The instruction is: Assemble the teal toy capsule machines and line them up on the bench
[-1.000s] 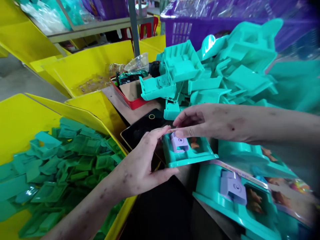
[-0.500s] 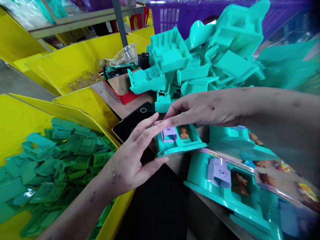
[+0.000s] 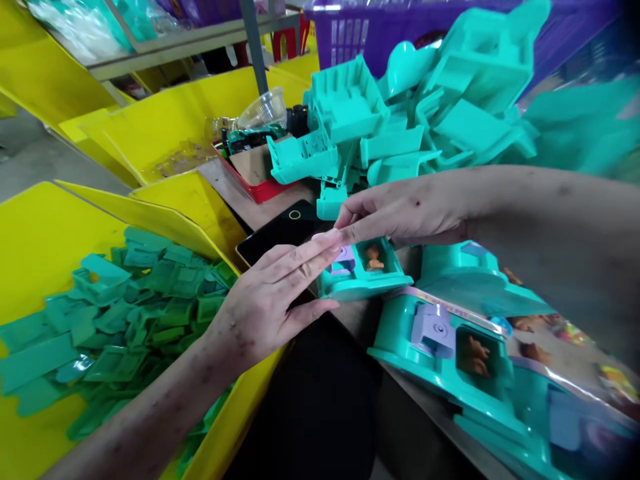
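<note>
A small teal plastic toy housing [image 3: 367,288] lies in front of me, with a lilac piece [image 3: 344,261] in its left opening and a brown animal figure [image 3: 373,258] in the right one. My left hand [image 3: 273,300] stretches its fingers flat over the housing's upper left corner, thumb apart near the lower edge. From the right, my right hand [image 3: 390,213] bends down to the housing's top edge. Its fingers are drawn together against my left fingertips, and whatever they pinch is hidden. Finished-looking teal housings [image 3: 450,347] with similar lilac pieces and figures lie at the right.
Teal plastic parts [image 3: 350,107] are heaped behind my hands, before a purple crate [image 3: 345,33]. A yellow bin [image 3: 90,207] at the left holds many green-teal pieces. A black phone [image 3: 280,230] and a red tray [image 3: 263,192] lie behind my left hand.
My left fingers have slid up and right over the lilac piece, covering more of it. The right fingertips now meet them. The whole view has shifted slightly.
</note>
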### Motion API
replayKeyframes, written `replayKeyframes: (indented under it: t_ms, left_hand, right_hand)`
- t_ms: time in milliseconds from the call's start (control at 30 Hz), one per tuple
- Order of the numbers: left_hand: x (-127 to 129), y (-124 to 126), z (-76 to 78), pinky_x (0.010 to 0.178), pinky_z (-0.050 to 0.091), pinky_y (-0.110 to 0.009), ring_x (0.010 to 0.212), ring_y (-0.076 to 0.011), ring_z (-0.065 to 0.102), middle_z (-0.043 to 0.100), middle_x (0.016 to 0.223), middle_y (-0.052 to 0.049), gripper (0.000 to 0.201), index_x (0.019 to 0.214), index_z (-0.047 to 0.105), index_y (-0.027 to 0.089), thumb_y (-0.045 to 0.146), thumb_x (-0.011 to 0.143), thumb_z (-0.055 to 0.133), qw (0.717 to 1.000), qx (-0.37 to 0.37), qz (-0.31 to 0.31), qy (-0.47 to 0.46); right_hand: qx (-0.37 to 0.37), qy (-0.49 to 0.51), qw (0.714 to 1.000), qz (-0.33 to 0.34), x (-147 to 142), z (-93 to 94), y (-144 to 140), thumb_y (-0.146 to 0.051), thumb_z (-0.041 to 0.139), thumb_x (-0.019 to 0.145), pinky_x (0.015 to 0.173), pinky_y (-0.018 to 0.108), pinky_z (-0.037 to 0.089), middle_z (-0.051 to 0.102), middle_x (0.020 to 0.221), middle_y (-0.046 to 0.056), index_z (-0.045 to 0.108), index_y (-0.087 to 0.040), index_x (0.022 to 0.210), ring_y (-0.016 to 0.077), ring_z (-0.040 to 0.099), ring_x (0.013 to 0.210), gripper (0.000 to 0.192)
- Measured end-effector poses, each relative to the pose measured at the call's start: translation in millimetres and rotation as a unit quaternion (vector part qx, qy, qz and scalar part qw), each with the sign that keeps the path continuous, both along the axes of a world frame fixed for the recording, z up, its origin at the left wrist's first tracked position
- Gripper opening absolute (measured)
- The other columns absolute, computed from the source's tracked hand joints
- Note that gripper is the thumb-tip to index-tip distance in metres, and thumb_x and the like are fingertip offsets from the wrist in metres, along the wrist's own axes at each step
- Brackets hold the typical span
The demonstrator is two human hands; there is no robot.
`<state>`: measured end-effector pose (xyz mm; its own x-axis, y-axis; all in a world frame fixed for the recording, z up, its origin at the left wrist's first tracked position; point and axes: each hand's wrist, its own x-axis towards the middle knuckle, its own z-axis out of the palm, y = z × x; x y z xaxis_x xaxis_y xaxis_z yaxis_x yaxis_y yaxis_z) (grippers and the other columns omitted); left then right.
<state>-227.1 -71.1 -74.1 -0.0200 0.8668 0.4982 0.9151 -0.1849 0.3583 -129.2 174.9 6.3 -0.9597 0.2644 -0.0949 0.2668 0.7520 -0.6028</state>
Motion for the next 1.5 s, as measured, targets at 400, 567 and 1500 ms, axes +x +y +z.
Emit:
replayKeyframes:
  t_ms: [400, 567, 1500]
  left_hand:
    - [8, -2, -10.6, 0.135, 0.045, -0.052, 0.162, -0.0299, 0.046, 0.048, 0.173, -0.015, 0.080, 0.175, 0.032, 0.024, 0.028, 0.106, 0.073, 0.997, -0.004, 0.028, -0.067]
    - [8, -1, -0.4, 0.133, 0.047, -0.054, 0.160, -0.0314, 0.047, 0.045, 0.174, -0.013, 0.072, 0.173, 0.038, 0.028, 0.027, 0.108, 0.069, 0.995, -0.029, 0.028, -0.086]
    - [-27, 30, 32.1, 0.128, 0.047, -0.063, 0.151, -0.0394, 0.058, 0.061, 0.162, -0.017, 0.056, 0.155, 0.056, 0.021, 0.053, 0.110, 0.055, 0.993, -0.070, -0.033, 0.085]
  right_hand:
    - [-0.126, -0.076, 0.981, 0.124, 29, 6.7, 5, -0.062, 0.063, 0.106, 0.077, 0.031, 0.066, 0.084, 0.119, 0.001, 0.077, -0.033, 0.139, 0.0215, 0.080, 0.099, 0.046]
    - [-0.148, -0.068, 0.980, 0.113, 32, 5.6, 0, -0.060, 0.069, 0.104, 0.086, 0.034, 0.069, 0.084, 0.127, 0.002, 0.077, -0.030, 0.136, 0.0235, 0.081, 0.108, 0.045]
    - [0.207, 0.041, 0.946, -0.248, 366, 106.6, -92, -0.054, 0.061, 0.105, 0.091, 0.050, 0.068, 0.083, 0.126, 0.010, 0.081, -0.027, 0.128, 0.0327, 0.081, 0.111, 0.040]
